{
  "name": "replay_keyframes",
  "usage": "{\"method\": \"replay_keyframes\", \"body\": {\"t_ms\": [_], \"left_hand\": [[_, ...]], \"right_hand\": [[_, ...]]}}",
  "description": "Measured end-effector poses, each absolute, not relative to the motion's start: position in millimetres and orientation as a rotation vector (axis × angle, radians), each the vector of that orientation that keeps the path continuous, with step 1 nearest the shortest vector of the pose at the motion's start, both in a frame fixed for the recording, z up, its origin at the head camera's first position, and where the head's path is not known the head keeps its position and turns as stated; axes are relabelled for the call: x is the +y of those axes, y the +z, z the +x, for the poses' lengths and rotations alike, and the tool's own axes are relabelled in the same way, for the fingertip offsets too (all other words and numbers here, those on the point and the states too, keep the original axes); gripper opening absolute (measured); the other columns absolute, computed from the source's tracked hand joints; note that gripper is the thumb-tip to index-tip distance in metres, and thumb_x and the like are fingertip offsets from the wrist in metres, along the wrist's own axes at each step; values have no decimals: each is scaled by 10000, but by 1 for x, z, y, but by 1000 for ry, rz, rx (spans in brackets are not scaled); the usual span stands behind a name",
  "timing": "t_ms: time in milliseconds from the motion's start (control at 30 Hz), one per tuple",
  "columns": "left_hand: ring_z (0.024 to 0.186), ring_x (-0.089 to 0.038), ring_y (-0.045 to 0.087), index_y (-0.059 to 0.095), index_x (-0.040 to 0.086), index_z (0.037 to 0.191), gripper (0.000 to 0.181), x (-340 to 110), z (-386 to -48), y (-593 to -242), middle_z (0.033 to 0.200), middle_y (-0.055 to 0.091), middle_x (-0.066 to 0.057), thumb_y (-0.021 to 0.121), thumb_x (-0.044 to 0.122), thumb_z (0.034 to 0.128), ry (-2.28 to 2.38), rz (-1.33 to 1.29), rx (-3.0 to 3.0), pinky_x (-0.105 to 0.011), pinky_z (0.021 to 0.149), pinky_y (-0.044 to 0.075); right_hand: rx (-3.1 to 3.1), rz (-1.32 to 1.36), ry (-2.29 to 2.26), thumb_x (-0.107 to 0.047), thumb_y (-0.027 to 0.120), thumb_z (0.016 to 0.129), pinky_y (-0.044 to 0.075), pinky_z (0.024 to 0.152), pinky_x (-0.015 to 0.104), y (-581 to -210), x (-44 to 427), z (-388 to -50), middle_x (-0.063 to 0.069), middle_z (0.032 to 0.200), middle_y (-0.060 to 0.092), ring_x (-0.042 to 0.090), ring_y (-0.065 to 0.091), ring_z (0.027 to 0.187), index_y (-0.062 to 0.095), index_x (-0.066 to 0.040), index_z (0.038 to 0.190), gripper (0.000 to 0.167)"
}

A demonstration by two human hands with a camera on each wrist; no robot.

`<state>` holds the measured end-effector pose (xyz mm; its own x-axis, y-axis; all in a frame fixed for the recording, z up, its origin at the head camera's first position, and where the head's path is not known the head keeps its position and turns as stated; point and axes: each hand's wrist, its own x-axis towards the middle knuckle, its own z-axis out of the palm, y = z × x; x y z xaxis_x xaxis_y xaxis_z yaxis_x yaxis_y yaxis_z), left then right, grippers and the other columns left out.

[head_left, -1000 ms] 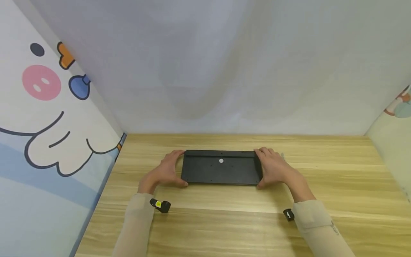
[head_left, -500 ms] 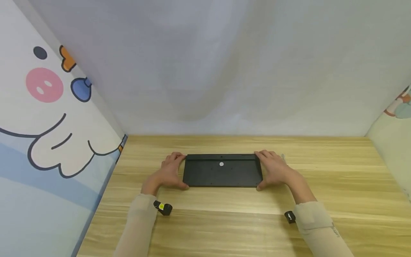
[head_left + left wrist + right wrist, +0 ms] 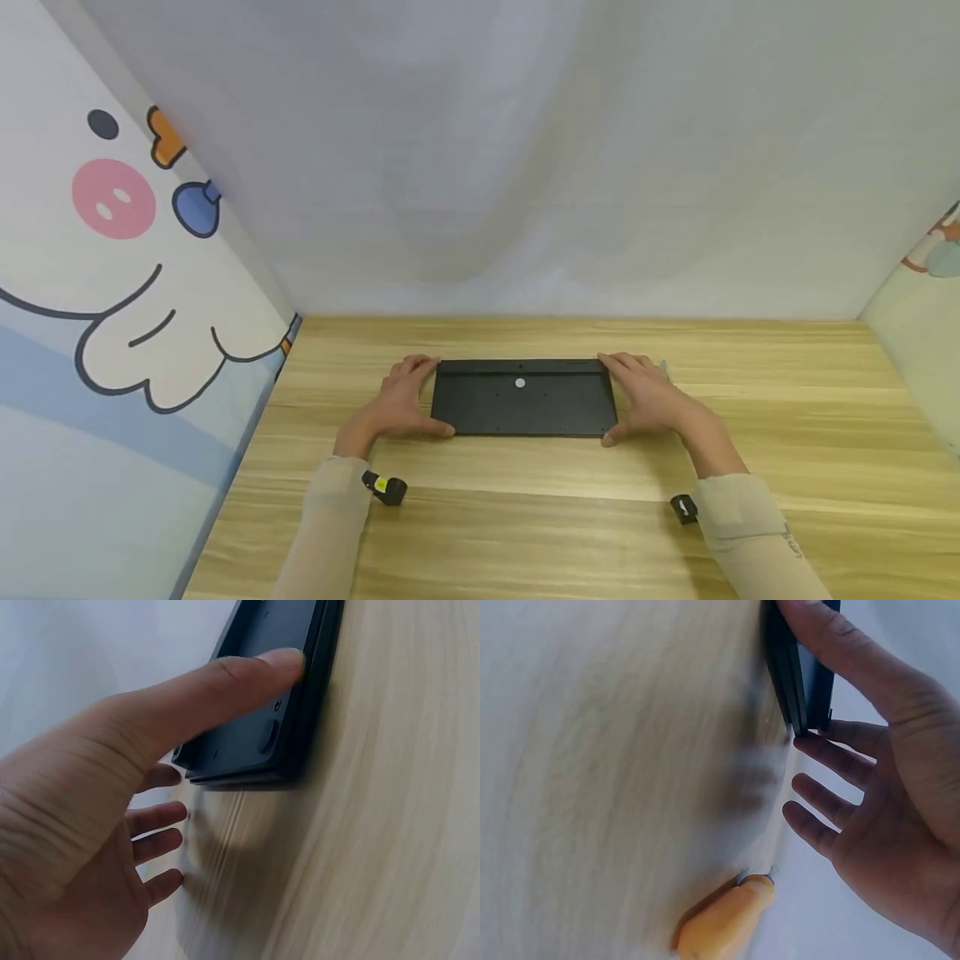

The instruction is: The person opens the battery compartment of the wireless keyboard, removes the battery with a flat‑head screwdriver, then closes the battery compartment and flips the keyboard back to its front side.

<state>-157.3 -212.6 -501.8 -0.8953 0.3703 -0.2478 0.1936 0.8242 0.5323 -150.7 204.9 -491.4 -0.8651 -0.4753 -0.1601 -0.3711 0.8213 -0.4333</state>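
Note:
A flat black rectangular board (image 3: 525, 404), resembling a keyboard's underside with a small round white spot, lies between both hands just above or on the wooden table. My left hand (image 3: 401, 406) grips its left end, thumb at the near corner and fingertips at the far one. In the left wrist view, the left thumb of the hand (image 3: 97, 795) lies over the board's edge (image 3: 259, 739), with several fingers spread below. My right hand (image 3: 651, 402) holds the right end the same way. The right wrist view shows the hand (image 3: 907, 772) touching the board's dark side (image 3: 785, 667).
An orange-handled tool (image 3: 724, 922) lies on the table near my right hand in the right wrist view; its thin tip (image 3: 663, 367) shows behind that hand. Pale curtain (image 3: 570, 167) stands behind the table (image 3: 517, 533), and a cartoon-printed cloth (image 3: 45, 225) hangs at left.
Slightly nearer to me now, the board also looks flatter. My left thumb reaches a little further over its near edge. The head view has shifted slightly.

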Motion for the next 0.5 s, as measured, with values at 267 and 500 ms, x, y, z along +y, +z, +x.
{"method": "replay_keyframes", "body": {"t_ms": [267,500], "left_hand": [[1546,-420,228,258,188,1634,1128,-200,-161,-506,1672,243,-130,880,512,750,770,409,2722,-694,1212,286],[1521,-421,290,346,139,1598,1008,-182,-166,-511,1634,332,-139,864,456,794,795,474,2822,-689,1226,243]], "right_hand": [[2726,-632,-652,-466,938,684,236,1121,838,-487,208,-151,235,1603,360,523,293,1468,293,-26,1596,1200],[2788,-644,-728,-345,852,834,356,1125,731,-489,204,-153,204,1552,434,480,364,1423,401,-60,1555,897]]}}
